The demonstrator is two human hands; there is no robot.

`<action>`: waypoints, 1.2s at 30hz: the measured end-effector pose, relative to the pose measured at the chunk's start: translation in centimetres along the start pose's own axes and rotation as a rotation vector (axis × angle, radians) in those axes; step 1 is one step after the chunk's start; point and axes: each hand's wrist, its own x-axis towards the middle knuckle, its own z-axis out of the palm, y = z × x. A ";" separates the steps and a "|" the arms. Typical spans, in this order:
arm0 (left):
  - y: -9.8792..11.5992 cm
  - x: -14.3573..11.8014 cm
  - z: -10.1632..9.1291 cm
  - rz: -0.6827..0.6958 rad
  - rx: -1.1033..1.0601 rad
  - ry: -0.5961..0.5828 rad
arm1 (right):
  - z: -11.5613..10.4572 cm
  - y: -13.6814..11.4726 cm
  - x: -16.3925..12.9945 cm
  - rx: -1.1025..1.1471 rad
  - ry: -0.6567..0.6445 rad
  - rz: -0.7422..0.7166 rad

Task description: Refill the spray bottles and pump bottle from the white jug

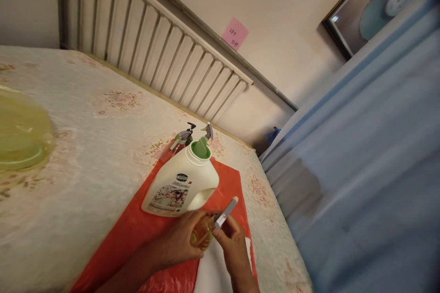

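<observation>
Our left hand (178,238) grips small amber bottle (202,232) over red plastic sheet (137,233) on bed; right hand (232,242) pinches its grey sprayer (226,213), slanting up-right. White jug (182,183) just beyond.

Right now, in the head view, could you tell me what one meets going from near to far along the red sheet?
Left hand and right hand around a small amber bottle → white jug → two spray bottles → slatted headboard.
</observation>
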 end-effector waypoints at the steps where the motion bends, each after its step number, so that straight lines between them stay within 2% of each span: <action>1: 0.2 0.0 -0.1 0.003 0.002 -0.006 | 0.2 0.2 -0.1 -0.017 0.034 -0.019; 5: 0.8 0.0 -0.3 0.019 0.000 -0.018 | 1.3 1.1 -0.4 -0.092 0.233 -0.084; 7: 0.8 0.0 -0.3 0.030 -0.006 -0.014 | 1.6 1.4 -0.6 -0.123 0.281 -0.092; 17: -0.4 0.1 0.1 0.027 -0.002 -0.006 | 0.6 -0.1 -1.6 -0.045 0.090 -0.002; 24: -0.2 0.0 0.1 0.033 0.014 0.001 | 1.1 0.5 -1.3 -0.010 0.179 0.013; 31: -0.4 0.1 0.3 0.023 0.044 0.018 | 2.0 2.7 -1.4 -0.087 0.415 0.009; 36: -0.7 0.1 0.4 0.026 0.043 0.020 | 2.4 2.5 -1.5 -0.062 0.411 0.019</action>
